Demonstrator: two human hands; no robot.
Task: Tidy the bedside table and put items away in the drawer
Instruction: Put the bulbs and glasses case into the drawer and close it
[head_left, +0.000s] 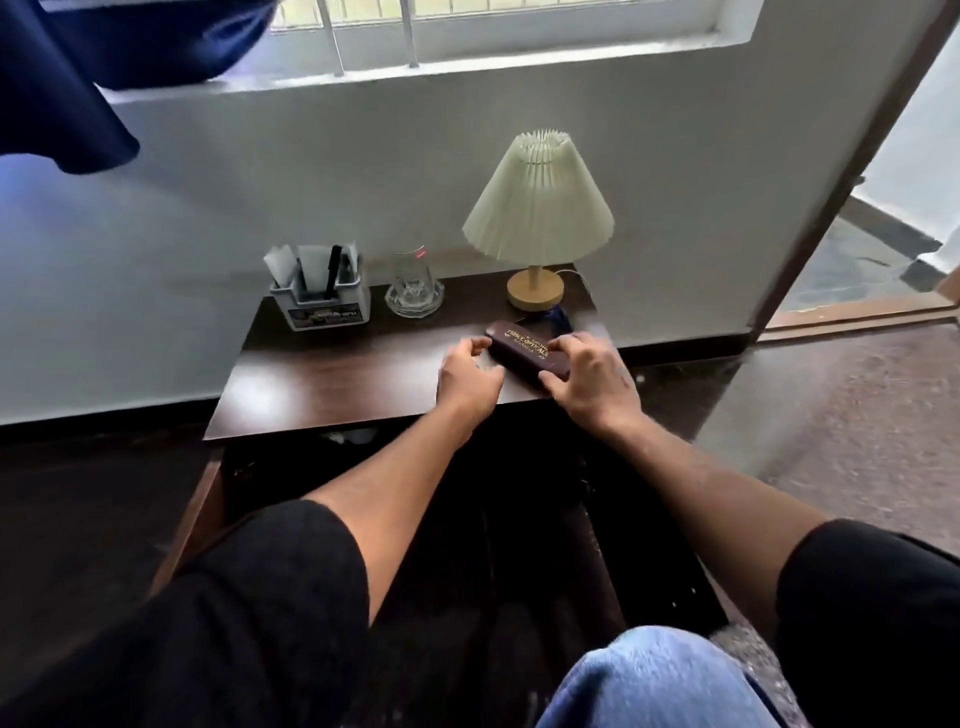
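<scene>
While both forearms reach out over a dark space below the table edge, which looks like an open drawer (467, 519), its contents are too dark to tell; a pale scrap shows just under the table lip, nothing more.

Left hand (467, 376) sits at the near-left end of the glasses case (527, 349), fingers curled and narrow, tips touching or just beside the case end; cannot tell which. Right hand (589, 376) covers the case's near-right end, fingers bent over it, gripping or about to. Case is closed, dark maroon with gold print, lying flat and angled on the bedside table (322, 384), right of centre near the front edge. A blue object (558, 318) peeks out just behind the case, mostly hidden.

Progress, as a judgement: mid-task. Tabletop front and left are bare; case is the item in hand and not yet in the drawer.

Back row along the wall: organiser box (327, 306) at left, compartments holding a black pen and pale folded papers or packets, upright. Glass tumbler (413, 275) stands in a glass dish (414, 301), looks empty. Lamp (537, 208) with pleated shade at right, wooden base, cord trailing behind. These probably stay; blue object may be left to stow.
</scene>
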